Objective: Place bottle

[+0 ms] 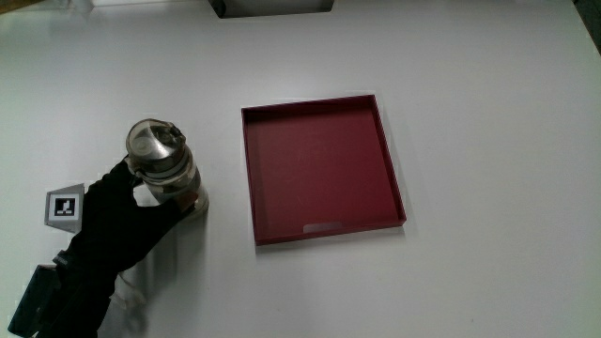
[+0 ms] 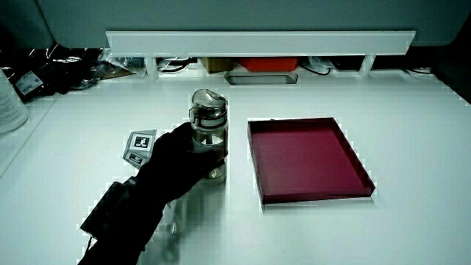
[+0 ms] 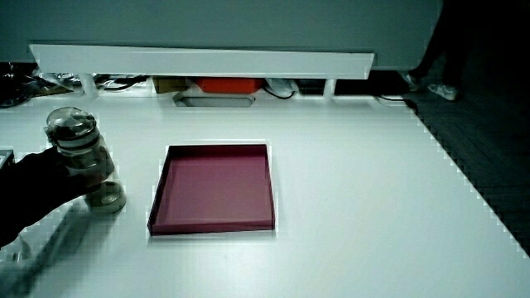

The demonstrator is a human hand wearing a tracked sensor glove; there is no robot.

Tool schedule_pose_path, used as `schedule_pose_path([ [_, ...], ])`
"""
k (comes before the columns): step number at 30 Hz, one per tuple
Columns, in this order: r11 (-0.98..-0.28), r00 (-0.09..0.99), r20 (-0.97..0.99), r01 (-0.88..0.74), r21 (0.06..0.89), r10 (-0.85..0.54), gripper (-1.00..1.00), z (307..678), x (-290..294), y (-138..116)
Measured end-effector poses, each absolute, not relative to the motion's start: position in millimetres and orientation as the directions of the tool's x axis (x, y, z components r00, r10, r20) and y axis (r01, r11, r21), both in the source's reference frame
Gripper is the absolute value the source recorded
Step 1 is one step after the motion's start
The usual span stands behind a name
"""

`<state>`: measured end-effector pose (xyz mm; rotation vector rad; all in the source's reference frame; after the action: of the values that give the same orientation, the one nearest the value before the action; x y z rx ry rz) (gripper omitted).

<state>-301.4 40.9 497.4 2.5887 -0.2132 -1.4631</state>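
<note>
A clear bottle (image 1: 167, 169) with a grey metal lid stands upright on the white table beside a shallow dark red tray (image 1: 319, 169). The black-gloved hand (image 1: 127, 211) is wrapped around the bottle's body, fingers curled on it, with the patterned cube (image 1: 63, 208) on its back. In both side views the bottle (image 2: 208, 136) (image 3: 83, 161) shows with the hand (image 2: 176, 158) (image 3: 37, 190) closed around it. The bottle's base looks to be at or just above the table. The tray (image 2: 309, 158) (image 3: 214, 189) holds nothing.
A low white partition (image 2: 257, 40) runs along the table's edge farthest from the person, with boxes and cables under it. A white container (image 2: 9, 99) stands at the table's edge. A dark block (image 1: 272, 7) sits farther from the person than the tray.
</note>
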Motion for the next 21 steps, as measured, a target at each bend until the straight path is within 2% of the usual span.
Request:
schedule_pose_path([
  [5, -0.982, 0.492, -0.851, -0.042, 0.185, -0.181, 0.00, 501.9, -303.3, 41.9],
  [10, -0.979, 0.488, -0.852, -0.039, 0.198, -0.192, 0.00, 505.3, -304.1, 42.0],
  [12, -0.974, 0.477, -0.854, -0.018, 0.226, -0.207, -0.18, 506.4, -304.1, 41.6],
  [15, -0.960, 0.544, -0.810, 0.032, 0.278, -0.217, -0.45, 508.6, -306.2, 44.7],
  [16, -0.957, 0.617, -0.763, 0.051, 0.285, -0.194, -0.55, 509.5, -308.7, 46.9],
  [18, -0.924, 0.765, -0.600, 0.016, 0.381, -0.234, -0.73, 500.1, -306.2, 53.9],
  [21, -0.901, 0.835, -0.506, 0.030, 0.432, -0.215, -1.00, 507.8, -307.4, 69.6],
])
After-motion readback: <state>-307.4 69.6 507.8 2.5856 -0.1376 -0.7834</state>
